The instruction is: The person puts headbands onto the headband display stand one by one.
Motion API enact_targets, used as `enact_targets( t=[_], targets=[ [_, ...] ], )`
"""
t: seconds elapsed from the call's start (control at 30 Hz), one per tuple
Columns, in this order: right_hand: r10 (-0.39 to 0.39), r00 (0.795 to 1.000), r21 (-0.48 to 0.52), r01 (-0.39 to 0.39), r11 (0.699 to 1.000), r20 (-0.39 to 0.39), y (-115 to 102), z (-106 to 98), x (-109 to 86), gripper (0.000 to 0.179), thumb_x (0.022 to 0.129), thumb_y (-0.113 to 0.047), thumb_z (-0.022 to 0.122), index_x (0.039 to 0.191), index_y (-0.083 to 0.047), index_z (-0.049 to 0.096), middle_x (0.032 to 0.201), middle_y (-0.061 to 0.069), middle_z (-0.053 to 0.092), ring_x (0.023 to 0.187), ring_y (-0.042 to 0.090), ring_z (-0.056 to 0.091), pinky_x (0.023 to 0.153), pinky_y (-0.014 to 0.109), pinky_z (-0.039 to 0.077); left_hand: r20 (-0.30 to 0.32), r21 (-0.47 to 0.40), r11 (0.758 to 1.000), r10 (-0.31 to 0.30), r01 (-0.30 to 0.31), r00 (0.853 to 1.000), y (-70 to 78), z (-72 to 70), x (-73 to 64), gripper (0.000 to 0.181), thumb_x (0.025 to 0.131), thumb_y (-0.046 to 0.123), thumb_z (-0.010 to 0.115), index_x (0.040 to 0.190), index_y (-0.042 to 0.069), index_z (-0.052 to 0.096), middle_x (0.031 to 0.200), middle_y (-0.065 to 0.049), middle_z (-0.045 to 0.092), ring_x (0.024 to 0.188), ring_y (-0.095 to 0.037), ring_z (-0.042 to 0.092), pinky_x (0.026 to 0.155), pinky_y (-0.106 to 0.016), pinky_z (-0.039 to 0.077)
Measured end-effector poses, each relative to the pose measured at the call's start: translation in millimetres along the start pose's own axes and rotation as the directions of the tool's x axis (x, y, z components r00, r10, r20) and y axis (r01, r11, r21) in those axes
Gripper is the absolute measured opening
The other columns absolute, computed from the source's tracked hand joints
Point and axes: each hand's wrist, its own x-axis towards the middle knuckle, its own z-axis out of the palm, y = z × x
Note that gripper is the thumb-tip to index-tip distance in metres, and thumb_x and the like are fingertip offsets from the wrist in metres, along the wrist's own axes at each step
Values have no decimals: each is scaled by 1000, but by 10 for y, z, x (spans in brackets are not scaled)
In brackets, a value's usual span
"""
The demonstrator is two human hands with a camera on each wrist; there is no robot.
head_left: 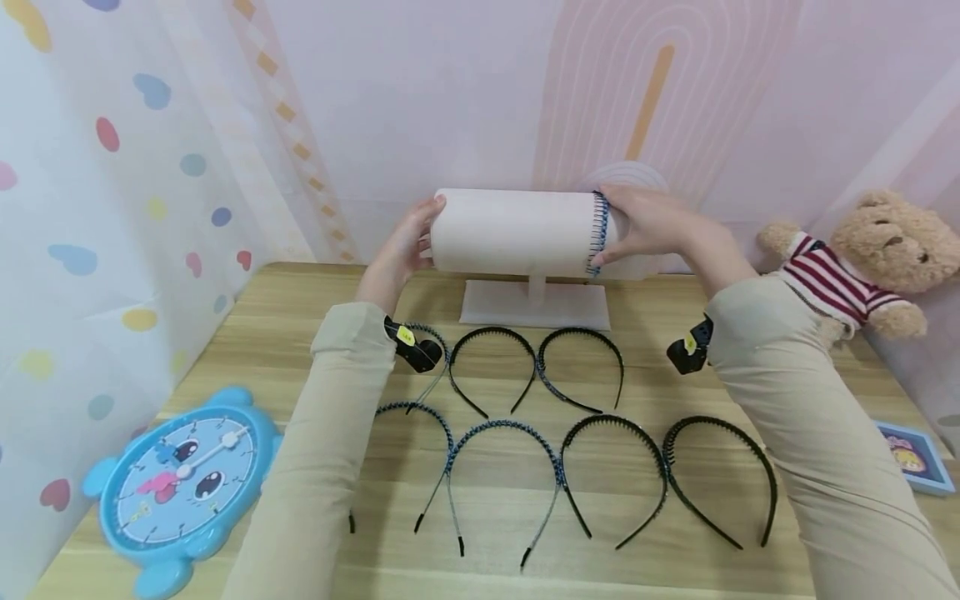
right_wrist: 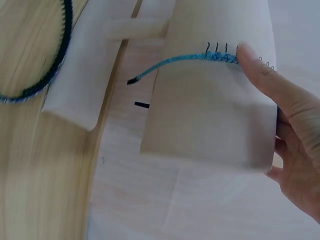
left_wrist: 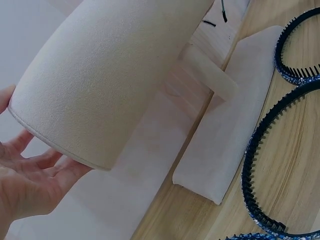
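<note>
A cream padded headband display stand (head_left: 517, 232) lies with its roll sideways on a post above a flat base (head_left: 536, 307). My left hand (head_left: 411, 242) holds the roll's left end, thumb and fingers spread around its rim, as the left wrist view shows. A blue toothed headband (right_wrist: 220, 57) sits over the roll near its right end. My right hand (head_left: 651, 221) grips that headband, the thumb pressing it against the roll. The right fingers reach behind the roll and are partly hidden.
Two rows of headbands lie in front of the stand, including a blue one (head_left: 506, 425) and a black one (head_left: 493, 332). A blue clock (head_left: 262, 467) lies at left. A teddy bear (head_left: 840, 279) and a small blue frame (head_left: 933, 475) are at right. A patterned curtain (head_left: 420, 100) hangs behind.
</note>
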Motion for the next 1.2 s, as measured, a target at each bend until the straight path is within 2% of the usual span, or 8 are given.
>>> enact_targets(
  t=[0.07, 0.27, 0.47, 0.67, 1.0, 1.2],
  targets=[
    [-6, 1000, -13, 6, 1000, 10, -53, -4, 62, 101, 71, -37, 77, 143, 4, 20, 144, 23, 32, 132, 37, 31, 109, 49, 24, -7, 5, 1000, 6, -6, 1000, -3, 0, -1, 65, 89, 49, 46, 145, 27, 19, 151, -9, 19, 135, -28, 25, 107, -48, 29],
    [10, 998, -75, -6, 997, 61, -191, -7, 215, 103, 73, -43, 73, 144, 5, 14, 149, 22, 23, 136, 37, 23, 112, 48, 18, 2, -6, 1000, 14, -14, 1000, 0, 2, -4, 65, 90, 46, 46, 145, 25, 19, 151, -9, 19, 136, -29, 24, 107, -49, 28],
    [-39, 996, -75, 45, 996, 75, -334, 42, 369, 102, 75, -42, 72, 143, 6, 12, 149, 23, 19, 138, 36, 20, 114, 46, 15, -7, -15, 1000, 12, -12, 1000, -19, -8, -18, 65, 90, 46, 47, 145, 25, 19, 151, -10, 19, 135, -29, 25, 108, -50, 27],
    [-57, 995, -103, 66, 992, 88, -452, 65, 474, 104, 74, -44, 72, 143, 6, 13, 150, 21, 19, 138, 36, 19, 112, 51, 13, -5, -26, 999, 21, -22, 1000, -34, -7, -47, 66, 89, 46, 49, 144, 24, 21, 150, -12, 20, 134, -29, 27, 107, -50, 28],
    [-118, 989, -68, 124, 990, 86, -595, 110, 645, 101, 74, -42, 73, 143, 4, 16, 148, 20, 26, 135, 35, 28, 112, 50, 15, -5, -20, 999, 25, -25, 1000, -22, 0, -65, 65, 91, 45, 45, 145, 23, 17, 151, -11, 17, 136, -30, 23, 108, -50, 26],
    [-138, 987, -80, 145, 986, 85, -776, 177, 767, 105, 73, -44, 73, 144, 4, 12, 151, 18, 21, 138, 33, 22, 113, 50, 14, -14, -16, 1000, 20, -20, 1000, -16, 26, -58, 64, 90, 45, 46, 145, 23, 19, 151, -11, 20, 135, -29, 26, 107, -49, 28]
  ],
)
